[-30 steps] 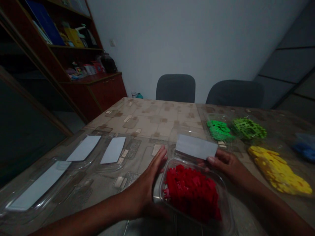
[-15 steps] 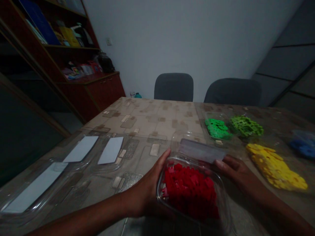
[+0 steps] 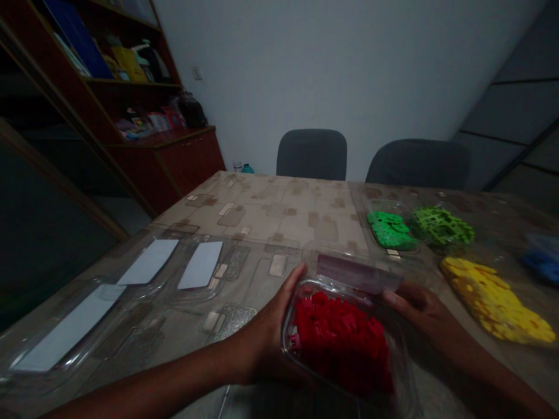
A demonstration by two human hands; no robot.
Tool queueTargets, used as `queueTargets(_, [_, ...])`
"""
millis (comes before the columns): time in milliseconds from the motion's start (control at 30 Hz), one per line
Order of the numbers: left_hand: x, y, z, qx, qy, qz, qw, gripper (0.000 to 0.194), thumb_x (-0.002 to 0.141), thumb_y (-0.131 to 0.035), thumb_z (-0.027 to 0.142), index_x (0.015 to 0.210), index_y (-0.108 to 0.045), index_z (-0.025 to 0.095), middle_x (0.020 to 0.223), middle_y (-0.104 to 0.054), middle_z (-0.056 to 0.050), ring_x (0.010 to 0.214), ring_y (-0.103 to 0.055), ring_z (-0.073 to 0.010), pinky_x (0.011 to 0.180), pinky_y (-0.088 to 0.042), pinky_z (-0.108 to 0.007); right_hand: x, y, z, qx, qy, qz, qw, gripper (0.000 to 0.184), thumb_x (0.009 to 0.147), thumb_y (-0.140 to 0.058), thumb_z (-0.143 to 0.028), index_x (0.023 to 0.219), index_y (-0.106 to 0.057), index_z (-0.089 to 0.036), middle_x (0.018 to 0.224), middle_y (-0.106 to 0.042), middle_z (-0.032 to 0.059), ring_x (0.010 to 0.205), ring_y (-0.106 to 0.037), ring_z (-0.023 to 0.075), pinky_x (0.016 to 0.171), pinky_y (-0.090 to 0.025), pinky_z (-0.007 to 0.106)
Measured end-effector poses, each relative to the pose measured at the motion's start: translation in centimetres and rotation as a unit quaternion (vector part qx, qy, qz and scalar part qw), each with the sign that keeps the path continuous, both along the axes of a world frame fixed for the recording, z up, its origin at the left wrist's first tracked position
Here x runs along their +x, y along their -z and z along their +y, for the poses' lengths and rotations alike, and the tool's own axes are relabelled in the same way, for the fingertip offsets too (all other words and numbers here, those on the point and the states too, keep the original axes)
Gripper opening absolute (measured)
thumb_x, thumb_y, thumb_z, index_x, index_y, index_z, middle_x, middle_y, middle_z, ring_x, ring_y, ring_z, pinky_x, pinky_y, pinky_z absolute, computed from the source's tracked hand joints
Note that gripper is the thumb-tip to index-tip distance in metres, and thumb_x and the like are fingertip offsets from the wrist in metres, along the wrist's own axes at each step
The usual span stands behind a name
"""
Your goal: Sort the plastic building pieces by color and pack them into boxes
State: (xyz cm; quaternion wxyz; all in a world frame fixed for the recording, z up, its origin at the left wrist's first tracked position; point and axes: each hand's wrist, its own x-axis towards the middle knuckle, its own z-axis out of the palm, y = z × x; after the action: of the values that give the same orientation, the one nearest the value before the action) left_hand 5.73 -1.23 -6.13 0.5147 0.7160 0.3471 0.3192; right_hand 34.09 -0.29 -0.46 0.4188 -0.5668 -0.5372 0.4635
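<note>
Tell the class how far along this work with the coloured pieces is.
Done: green pieces, lime pieces, yellow pieces and blue pieces lie apart by colour at the table's right. In hand: the left hand and right hand hold a clear tray of red pieces. Left: three clear trays showing only pale cards.

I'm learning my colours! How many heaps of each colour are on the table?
Red heap: 1
Bright green heap: 1
Lime green heap: 1
Yellow heap: 1
Blue heap: 1
Total: 5
</note>
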Motion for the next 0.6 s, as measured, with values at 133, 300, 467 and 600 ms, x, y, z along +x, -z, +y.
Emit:
queueTargets(133, [0.0,0.3,0.1,0.02,0.008,0.005,1.0,0.152,0.048,-0.095,0.014,0.16,0.007,0.032,0.166,-0.02,-0.018,0.147,-0.024,-0.048,0.12,-0.016,-0.063,0.1,0.3,0.0,0.002,-0.007,-0.006,1.0,0.043,0.065,-0.079,-0.069,0.057,-0.071,-0.027,0.056,-0.065,0.0019,0.049,-0.055,0.0184,0.044,-0.046,0.029])
queueTargets(300, [0.0,0.0,0.0,0.003,0.008,0.004,1.0,0.15,0.05,-0.094,0.015,0.16,0.006,0.033,0.165,-0.023,-0.018,0.147,-0.025,-0.047,0.12,-0.018,-0.064,0.8,1.0,-0.1,0.015,-0.025,-0.018,0.999,0.042,0.072,-0.075,-0.068,0.066,-0.076,-0.027,0.058,-0.066,0.0021,0.053,-0.059,0.0199,0.051,-0.052,0.031])
queueTargets(467, [0.1,0.0,0.0,0.002,-0.004,0.006,1.0,0.15,0.048,-0.096,0.018,0.16,0.003,0.032,0.165,-0.021,-0.019,0.147,-0.025,-0.0477,0.12,-0.017,-0.063,1.3,1.6,-0.4,0.044,-0.089,-0.05,0.994,0.038,0.083,-0.068,-0.064,0.091,-0.082,-0.03,0.081,-0.078,0.0051,0.075,-0.071,0.0264,0.072,-0.06,0.036])
queueTargets(600, [0.0,0.5,-0.2,-0.009,0.003,-0.018,1.0,0.148,0.051,-0.096,0.019,0.158,0.004,0.034,0.162,-0.029,-0.019,0.146,-0.03,-0.0447,0.119,-0.022,-0.061,1.8,2.3,-0.7,0.085,-0.155,-0.081,0.981,0.032,0.095,-0.058,-0.051,0.117,-0.076,-0.036,0.114,-0.077,0.0049,0.1,-0.071,0.0289,0.088,-0.057,0.04])
